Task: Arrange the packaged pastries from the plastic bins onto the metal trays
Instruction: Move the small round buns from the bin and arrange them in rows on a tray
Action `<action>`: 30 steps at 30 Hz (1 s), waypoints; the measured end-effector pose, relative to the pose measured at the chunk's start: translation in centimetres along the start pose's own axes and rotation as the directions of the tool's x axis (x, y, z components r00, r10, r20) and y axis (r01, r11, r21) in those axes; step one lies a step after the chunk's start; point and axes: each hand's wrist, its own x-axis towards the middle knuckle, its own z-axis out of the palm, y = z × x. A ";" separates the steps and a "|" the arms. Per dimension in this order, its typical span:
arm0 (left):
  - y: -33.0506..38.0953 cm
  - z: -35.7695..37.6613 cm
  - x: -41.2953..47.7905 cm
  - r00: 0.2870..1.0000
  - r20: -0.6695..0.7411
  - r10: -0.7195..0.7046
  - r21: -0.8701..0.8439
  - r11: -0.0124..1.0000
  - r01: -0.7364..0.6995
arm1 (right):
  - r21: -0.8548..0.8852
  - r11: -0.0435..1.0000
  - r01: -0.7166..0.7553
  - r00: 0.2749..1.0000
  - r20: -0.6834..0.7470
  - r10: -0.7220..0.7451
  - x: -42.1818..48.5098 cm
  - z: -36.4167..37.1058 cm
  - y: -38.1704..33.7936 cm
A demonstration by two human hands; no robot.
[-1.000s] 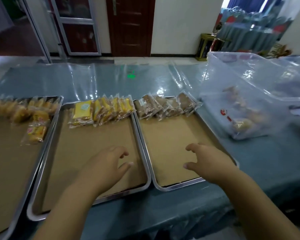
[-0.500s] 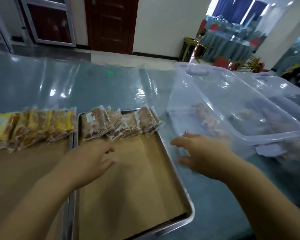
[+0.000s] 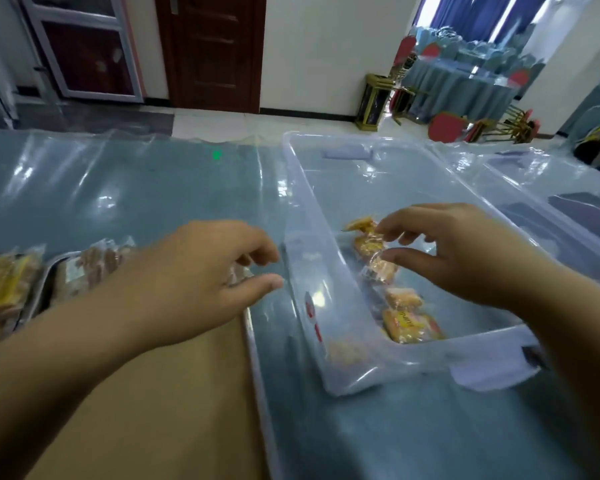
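Note:
A clear plastic bin (image 3: pixel 340 362) stands right of the metal tray (image 3: pixel 257 368). Several wrapped golden pastries (image 3: pixel 409 325) lie along its left side. My right hand (image 3: pixel 465 251) is inside the bin, fingers spread just above a wrapped pastry (image 3: pixel 368 245), touching its wrapper but not closed on it. My left hand (image 3: pixel 194 278) hovers over the tray's far right corner, close to the bin's left wall, fingers curled apart and empty. A row of brown packaged pastries (image 3: pixel 90 263) lies at the tray's far end, partly hidden by my left hand.
Yellow packaged pastries (image 3: pixel 4 282) lie on another tray at the far left. A second clear bin (image 3: pixel 548 188) stands right of the first. The table is covered in blue cloth under shiny plastic film (image 3: pixel 118 188). A door, stacked chairs and a covered table stand behind.
My view has swung right from the trays to the bin. My right hand has moved over the rim into the bin, down to the pastries. My left hand followed toward the bin's wall.

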 end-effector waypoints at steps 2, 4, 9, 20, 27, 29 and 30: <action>2.5 1.0 2.7 0.999 0.007 0.043 0.073 0.996 -0.043 | -0.053 0.998 0.035 0.997 0.074 -0.031 0.5 0.3 3.8; 5.0 2.2 5.5 0.997 0.033 0.063 0.113 0.991 -0.066 | -0.096 0.992 0.075 0.984 0.167 -0.058 1.0 0.9 7.3; 9.4 6.3 11.6 0.965 0.251 0.077 0.278 0.949 -0.148 | -0.163 0.970 0.183 0.917 0.383 -0.109 2.8 3.9 13.3; 8.3 19.0 18.7 0.576 0.789 -0.215 0.451 0.839 -0.305 | -0.226 0.892 0.392 0.654 0.750 -0.098 7.3 11.8 17.9; 7.6 25.0 18.7 0.299 0.918 -0.259 0.376 0.808 -0.453 | -0.210 0.918 0.335 0.567 0.824 -0.019 7.1 16.2 18.6; 7.1 25.6 18.1 0.266 0.930 -0.254 0.342 0.864 -0.369 | -0.169 0.935 0.310 0.550 0.835 -0.031 7.2 16.8 18.7; 6.8 25.7 17.7 0.265 0.931 -0.252 0.333 0.884 -0.329 | -0.152 0.940 0.305 0.542 0.840 -0.040 7.2 16.9 18.7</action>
